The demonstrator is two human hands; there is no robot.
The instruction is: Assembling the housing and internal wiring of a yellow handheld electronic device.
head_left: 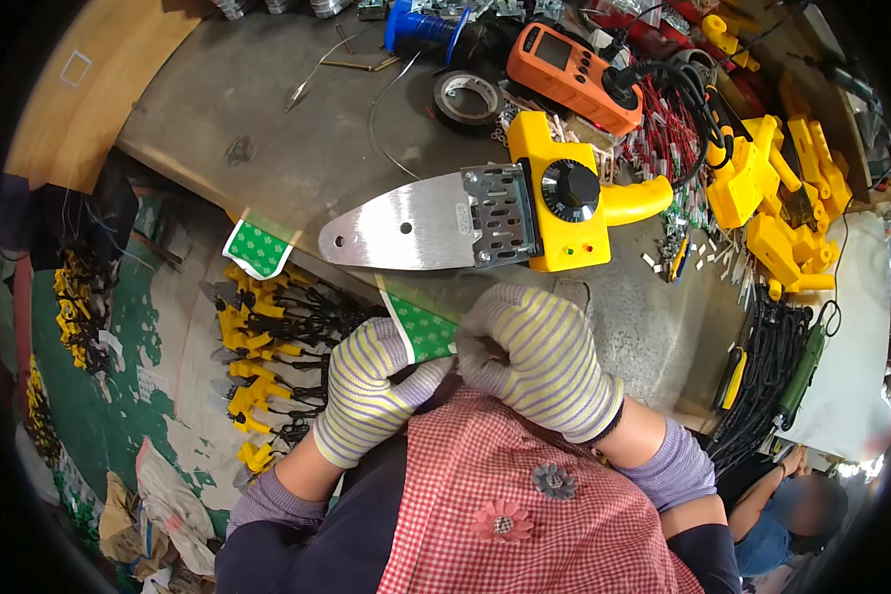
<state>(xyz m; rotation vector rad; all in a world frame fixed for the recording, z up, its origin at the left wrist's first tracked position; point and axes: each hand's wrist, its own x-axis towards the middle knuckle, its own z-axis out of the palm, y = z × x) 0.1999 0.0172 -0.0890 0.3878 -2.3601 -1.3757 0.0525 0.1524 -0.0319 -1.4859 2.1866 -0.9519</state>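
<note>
Both my hands wear striped knit gloves and meet near the table's front edge. My left hand (371, 391) is closed, its thumb and fingers gripping a green patterned slip (424, 331) with a white border. At the slip's right edge, my right hand (540, 356) is closed in a pinch; the fingertips partly hide what they grip there. Just beyond my hands lies a yellow pipe welding iron (574, 233), with a flat silver heating plate (411, 226) pointing left and a black dial on its body. Another green slip (256, 248) hangs at the table edge to the left.
An orange multimeter (574, 74), a tape roll (467, 99) and a blue spool (421, 35) lie farther back. Yellow plastic shells (797, 198), black cables (762, 366) and a green electric screwdriver (802, 376) are at right. Corded yellow parts (252, 386) hang at left. Another person (787, 515) sits at lower right.
</note>
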